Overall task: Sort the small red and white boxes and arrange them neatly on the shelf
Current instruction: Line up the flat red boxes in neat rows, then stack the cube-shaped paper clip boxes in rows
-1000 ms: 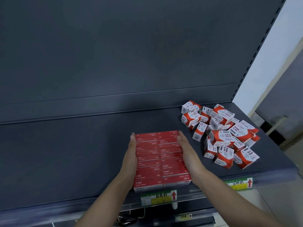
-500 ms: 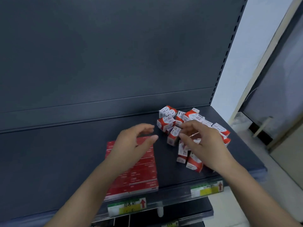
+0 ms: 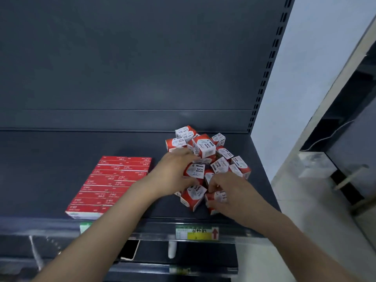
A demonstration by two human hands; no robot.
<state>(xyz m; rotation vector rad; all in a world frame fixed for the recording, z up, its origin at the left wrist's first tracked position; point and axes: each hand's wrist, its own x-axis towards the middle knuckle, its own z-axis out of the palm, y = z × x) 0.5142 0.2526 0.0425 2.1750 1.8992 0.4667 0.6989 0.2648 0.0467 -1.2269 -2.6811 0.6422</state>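
A jumbled pile of small red and white paper-clip boxes lies on the dark shelf, toward its right end. My left hand reaches into the pile's left side, its fingers curled around one box. My right hand is at the pile's front, fingers curled on a small box. Another box lies between the two hands. A neat block of flat red boxes lies to the left, apart from both hands.
The shelf's front rail carries a yellow and green price label with a red arrow. The perforated upright and a pale wall bound the shelf on the right. Lower shelves show beneath.
Both hands left the flat red block and moved right into the pile of small boxes, where they now grip boxes. The camera view shifted right.
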